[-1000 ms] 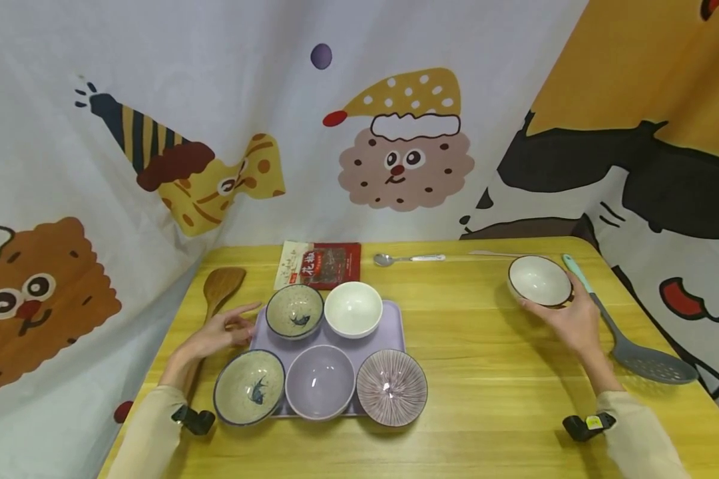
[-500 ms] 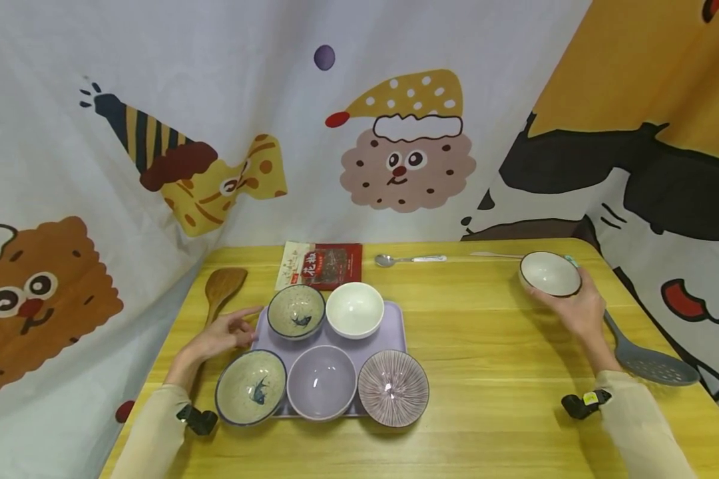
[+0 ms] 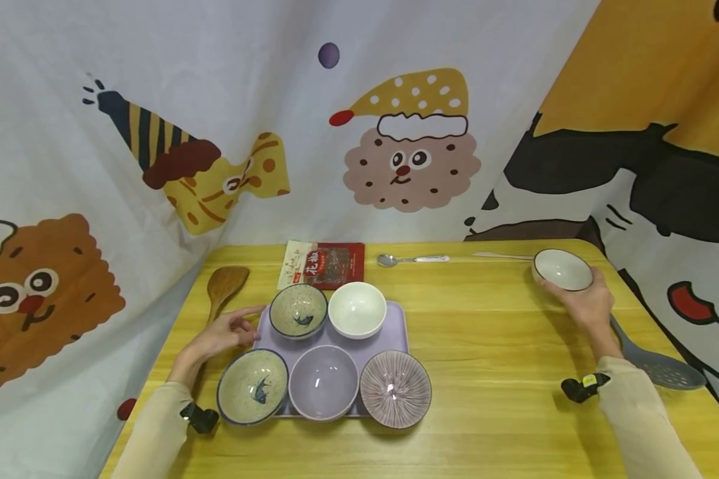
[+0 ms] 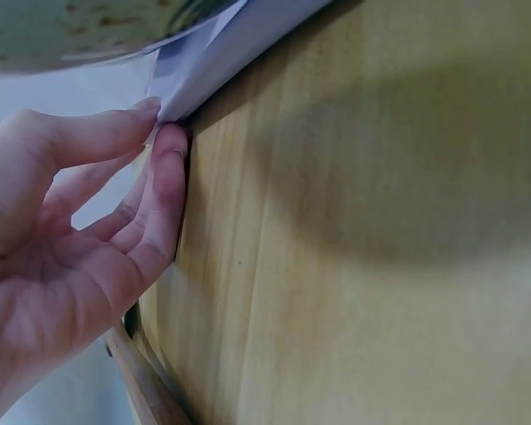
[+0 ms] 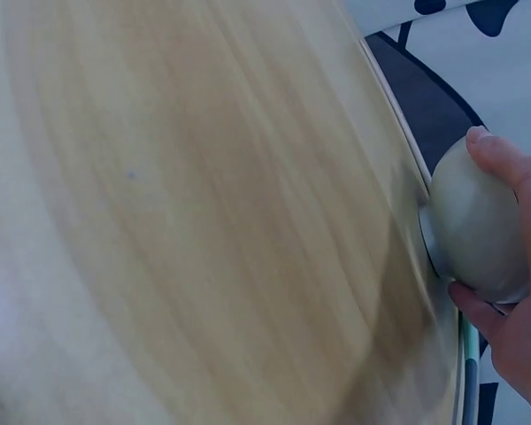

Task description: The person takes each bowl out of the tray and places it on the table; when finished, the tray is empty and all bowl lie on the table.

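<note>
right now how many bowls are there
6: fish-print bowl, white bowl on the tray; second fish-print bowl, lilac bowl, striped bowl along its near edge; another bowl in the right hand.

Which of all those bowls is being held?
The white bowl with the dark rim, gripped by the right hand; the other five bowls are grouped at the lilac tray, no fingers round them.

Arms (image 3: 638, 406) apart, fingers (image 4: 166, 181) gripping

Red-and-cream Sichuan pepper packet (image 3: 335, 265) reads "花椒" in white characters; remaining print too small to read.
</note>
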`<action>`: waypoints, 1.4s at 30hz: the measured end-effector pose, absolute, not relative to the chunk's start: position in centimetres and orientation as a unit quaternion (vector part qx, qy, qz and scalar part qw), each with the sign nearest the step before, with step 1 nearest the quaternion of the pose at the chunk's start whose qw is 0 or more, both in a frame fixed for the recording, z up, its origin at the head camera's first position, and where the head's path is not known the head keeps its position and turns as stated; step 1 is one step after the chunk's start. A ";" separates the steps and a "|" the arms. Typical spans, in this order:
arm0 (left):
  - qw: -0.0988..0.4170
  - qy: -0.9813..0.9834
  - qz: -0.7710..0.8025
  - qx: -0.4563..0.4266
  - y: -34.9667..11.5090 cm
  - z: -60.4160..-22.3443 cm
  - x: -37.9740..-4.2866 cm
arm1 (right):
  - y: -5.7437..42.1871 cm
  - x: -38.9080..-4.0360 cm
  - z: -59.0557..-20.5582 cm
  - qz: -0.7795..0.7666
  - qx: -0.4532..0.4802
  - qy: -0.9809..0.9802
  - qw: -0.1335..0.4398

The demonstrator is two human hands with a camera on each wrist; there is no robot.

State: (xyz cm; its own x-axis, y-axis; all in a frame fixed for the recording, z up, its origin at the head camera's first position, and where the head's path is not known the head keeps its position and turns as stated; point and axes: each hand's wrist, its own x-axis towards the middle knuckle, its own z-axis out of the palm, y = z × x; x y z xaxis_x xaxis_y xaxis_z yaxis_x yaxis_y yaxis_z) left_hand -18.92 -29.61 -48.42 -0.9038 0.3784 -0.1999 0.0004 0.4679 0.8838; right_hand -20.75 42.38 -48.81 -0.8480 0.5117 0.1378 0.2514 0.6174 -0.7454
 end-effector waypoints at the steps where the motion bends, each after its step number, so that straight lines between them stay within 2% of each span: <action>1: 0.189 0.837 0.502 0.112 -29.6 -48.4 -18.9 | 42.5 -20.9 -48.8 0.380 -0.222 -0.882 0.166; 13: 0.186 0.842 0.495 0.107 -29.6 -48.5 -18.9 | 42.7 -21.7 -48.1 0.363 -0.229 -0.894 0.126; 23: 0.183 0.850 0.485 0.098 -29.4 -48.7 -19.0 | 42.2 -21.9 -45.3 0.330 -0.157 -0.920 0.140; 35: 0.177 0.859 0.469 0.102 -29.6 -48.6 -19.1 | 37.0 -19.5 -39.5 0.308 -0.041 -0.939 0.144; 42: 0.180 0.849 0.486 0.104 -29.4 -48.5 -18.9 | 33.6 -17.9 -38.2 0.328 0.028 -0.933 0.142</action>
State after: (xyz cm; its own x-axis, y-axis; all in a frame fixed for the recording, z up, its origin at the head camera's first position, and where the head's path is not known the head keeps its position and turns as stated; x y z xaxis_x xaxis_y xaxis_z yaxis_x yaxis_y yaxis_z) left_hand -18.86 -29.42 -48.46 -0.9137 0.3508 -0.2053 0.0010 0.5070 0.8620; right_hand -17.91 33.64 -38.20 -0.9583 0.0404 0.2828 -0.1456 0.7827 -0.6051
